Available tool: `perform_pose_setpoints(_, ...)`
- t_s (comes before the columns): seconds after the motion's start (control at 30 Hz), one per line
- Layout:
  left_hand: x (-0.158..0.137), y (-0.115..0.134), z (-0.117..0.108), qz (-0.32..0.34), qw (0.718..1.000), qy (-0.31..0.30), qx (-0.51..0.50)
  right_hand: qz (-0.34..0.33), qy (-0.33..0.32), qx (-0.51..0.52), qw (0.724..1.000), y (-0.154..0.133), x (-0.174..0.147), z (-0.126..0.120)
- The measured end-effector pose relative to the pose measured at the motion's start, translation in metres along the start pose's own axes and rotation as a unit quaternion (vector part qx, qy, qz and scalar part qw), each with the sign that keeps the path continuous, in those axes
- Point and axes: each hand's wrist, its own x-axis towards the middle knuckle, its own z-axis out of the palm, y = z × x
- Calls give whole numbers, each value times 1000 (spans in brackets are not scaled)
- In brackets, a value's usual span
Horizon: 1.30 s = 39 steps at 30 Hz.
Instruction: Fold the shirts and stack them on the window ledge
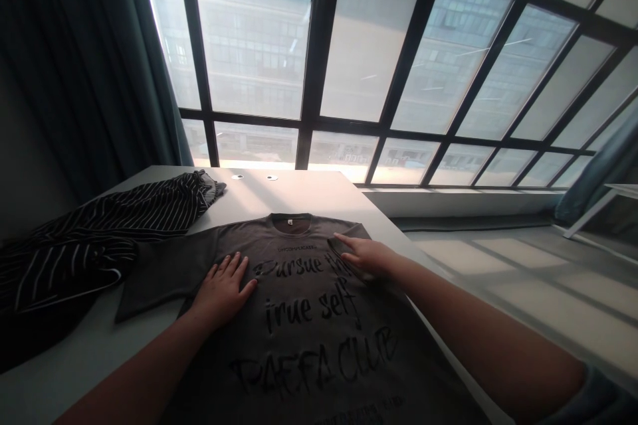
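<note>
A dark grey T-shirt (309, 319) with black brush-style lettering lies spread with its front up, collar toward the window. My left hand (224, 289) rests flat on its left chest side, fingers spread, holding nothing. Over the right shoulder and sleeve area, my right hand (371, 257) touches the fabric with its index finger stretched out and thumb apart. The cloth creases beside those fingers, and the end of the printed line is covered there. The left sleeve (159, 272) lies stretched out flat on the table.
The shirt lies on a white table (319, 189) with two round fittings (272, 178) near its far edge. Black-and-white striped clothing (149, 206) is heaped at the left, with a hanger (94, 289) on it. A dark curtain (100, 66) hangs beside large windows (259, 33).
</note>
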Motion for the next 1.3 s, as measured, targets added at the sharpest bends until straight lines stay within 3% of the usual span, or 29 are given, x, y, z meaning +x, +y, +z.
perform_pose_setpoints(0.17,1,-1,3,1,1000,8,-7,3,-19,-4,1000,7,4,55)
perform_pose_setpoints(0.3,2,-3,7,1,1000,12,-4,16,7,7,1000,16,6,78)
perform_pose_setpoints(0.67,3,-2,6,-7,1000,-2,-5,13,35,16,999,13,3,80)
perform_pose_setpoints(0.9,0,-1,4,-5,1000,16,-22,33,16,18,999,7,0,70)
perform_pose_setpoints(1.0,-2,0,3,-23,999,33,-18,53,15,17,998,-10,-1,56)
perform_pose_setpoints(1.1,-2,-2,2,-44,998,44,-11,54,51,19,997,-47,-1,52)
perform_pose_setpoints(1.17,-2,-4,3,-57,997,49,-5,13,68,44,997,-76,-4,59)
perform_pose_setpoints(1.3,-2,-6,4,-92,995,46,8,-67,14,82,994,-113,-15,78)
